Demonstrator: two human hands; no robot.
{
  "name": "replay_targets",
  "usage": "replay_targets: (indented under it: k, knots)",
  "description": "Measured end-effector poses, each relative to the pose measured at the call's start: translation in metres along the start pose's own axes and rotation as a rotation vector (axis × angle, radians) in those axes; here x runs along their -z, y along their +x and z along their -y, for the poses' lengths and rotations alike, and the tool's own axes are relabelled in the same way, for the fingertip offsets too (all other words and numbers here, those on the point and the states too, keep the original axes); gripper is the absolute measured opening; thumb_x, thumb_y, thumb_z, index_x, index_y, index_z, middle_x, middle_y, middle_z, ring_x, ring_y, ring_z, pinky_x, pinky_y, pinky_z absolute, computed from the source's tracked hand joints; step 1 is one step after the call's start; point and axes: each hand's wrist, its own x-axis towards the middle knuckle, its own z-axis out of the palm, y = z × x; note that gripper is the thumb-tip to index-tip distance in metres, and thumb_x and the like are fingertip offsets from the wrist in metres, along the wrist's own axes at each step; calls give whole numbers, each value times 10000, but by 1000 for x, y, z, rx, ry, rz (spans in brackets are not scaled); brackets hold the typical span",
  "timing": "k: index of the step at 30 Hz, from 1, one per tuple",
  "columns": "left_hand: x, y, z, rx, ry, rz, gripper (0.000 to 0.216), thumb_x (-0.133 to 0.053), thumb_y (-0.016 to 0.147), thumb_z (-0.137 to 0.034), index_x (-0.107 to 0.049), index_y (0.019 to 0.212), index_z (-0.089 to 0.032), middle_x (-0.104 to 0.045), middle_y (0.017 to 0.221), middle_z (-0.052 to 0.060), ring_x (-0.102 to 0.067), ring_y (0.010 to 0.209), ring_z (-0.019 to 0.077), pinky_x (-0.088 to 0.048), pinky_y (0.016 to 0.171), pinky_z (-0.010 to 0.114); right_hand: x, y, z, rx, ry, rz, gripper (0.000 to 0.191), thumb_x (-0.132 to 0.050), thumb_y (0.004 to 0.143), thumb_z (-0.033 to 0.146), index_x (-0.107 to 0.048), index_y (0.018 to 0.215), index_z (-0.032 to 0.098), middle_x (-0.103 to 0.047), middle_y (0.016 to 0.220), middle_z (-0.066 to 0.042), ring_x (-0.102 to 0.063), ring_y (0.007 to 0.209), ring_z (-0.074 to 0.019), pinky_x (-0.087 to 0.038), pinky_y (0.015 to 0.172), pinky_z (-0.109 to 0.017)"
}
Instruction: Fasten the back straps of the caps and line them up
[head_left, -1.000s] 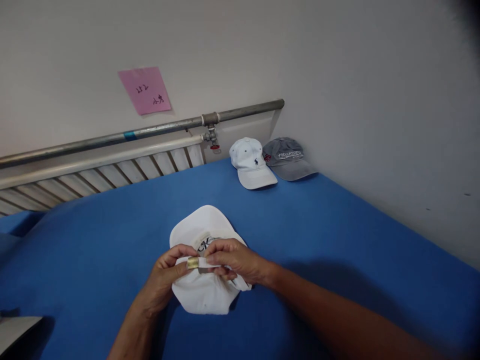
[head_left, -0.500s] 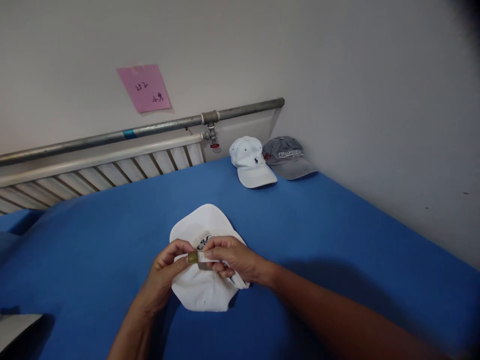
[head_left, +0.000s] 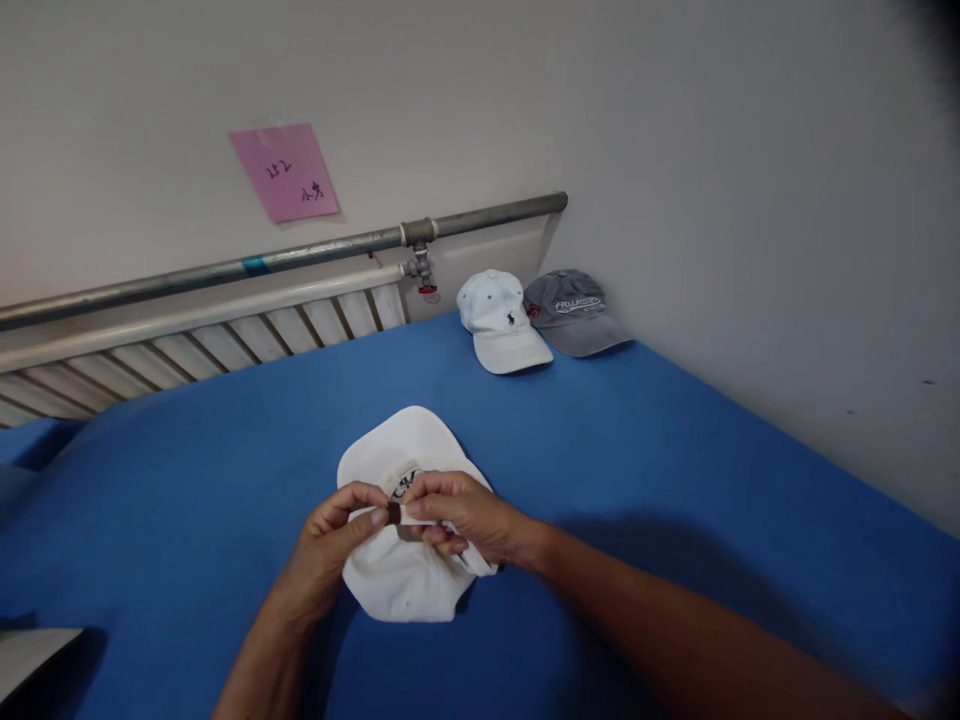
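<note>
Head view: the near white cap (head_left: 405, 580) lies on the blue tabletop (head_left: 675, 450), right under both hands. The left hand (head_left: 330, 545) and the right hand (head_left: 465, 515) are closed, pinching its back strap (head_left: 393, 513) between fingertips. The strap job looks only partway through. A far white cap (head_left: 501, 320) and a grey cap (head_left: 574, 310) sit well apart by the wall.

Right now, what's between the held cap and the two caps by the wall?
Head view: only bare blue cover between the held cap and the white cap and grey cap.
</note>
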Motion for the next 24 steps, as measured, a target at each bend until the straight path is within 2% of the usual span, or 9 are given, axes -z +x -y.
replay_targets:
  k: [3, 8, 12, 15, 18, 21, 24]
  knots:
    - [0, 0, 0, 13, -16, 7, 264, -842, 612, -301, -669, 770, -179, -693, 642, 2, -597, 480, 113, -436, 465, 192, 1, 0, -1, 29, -7, 12, 174, -684, 697, 248, -560, 780, 160, -557, 599, 32, -347, 413, -14, -160, 375, -150]
    - [-3, -2, -1, -5, -45, -2, 278, -845, 601, -301, -669, 771, -169, -704, 657, 15, -612, 492, 123, -456, 480, 203, 5, 0, -5, 135, -6, 30, 161, -635, 674, 176, -582, 825, 158, -594, 621, 22, -468, 438, -51, -296, 376, -155]
    - [-4, -2, -1, 6, -38, 63, 286, -853, 595, -306, -680, 769, -159, -711, 668, 27, -620, 510, 121, -455, 487, 193, 6, 1, -6, 184, -69, 51, 213, -666, 667, 178, -566, 855, 173, -596, 599, 50, -445, 375, -41, -329, 377, -162]
    - [-3, -2, -2, -1, -38, 84, 267, -850, 607, -294, -685, 774, -166, -707, 665, 14, -610, 507, 102, -445, 482, 173, 3, -3, -1, 222, -184, 29, 167, -662, 713, 207, -574, 852, 177, -595, 636, 37, -515, 469, -68, -387, 429, -174]
    - [-1, -3, -3, -24, -42, 70, 235, -841, 627, -279, -684, 769, -177, -688, 634, -9, -585, 479, 78, -413, 456, 148, 0, -13, 6, 255, -371, -58, 140, -630, 734, 158, -599, 868, 182, -597, 727, 18, -565, 631, -100, -441, 526, -201]
    - [-1, -6, -5, -47, -56, 75, 253, -854, 602, -278, -685, 762, -179, -681, 630, -17, -578, 475, 72, -403, 450, 139, -2, -23, 10, 302, -515, -114, 191, -620, 701, 76, -610, 860, 182, -590, 743, 28, -551, 679, -97, -433, 614, -218]
    - [0, -7, -4, -73, -45, 116, 249, -850, 607, -281, -688, 764, -176, -678, 633, -17, -571, 485, 69, -402, 459, 137, -2, -29, 12, 352, -586, -98, 150, -614, 728, 99, -612, 854, 181, -589, 733, 34, -541, 681, -97, -416, 640, -228]
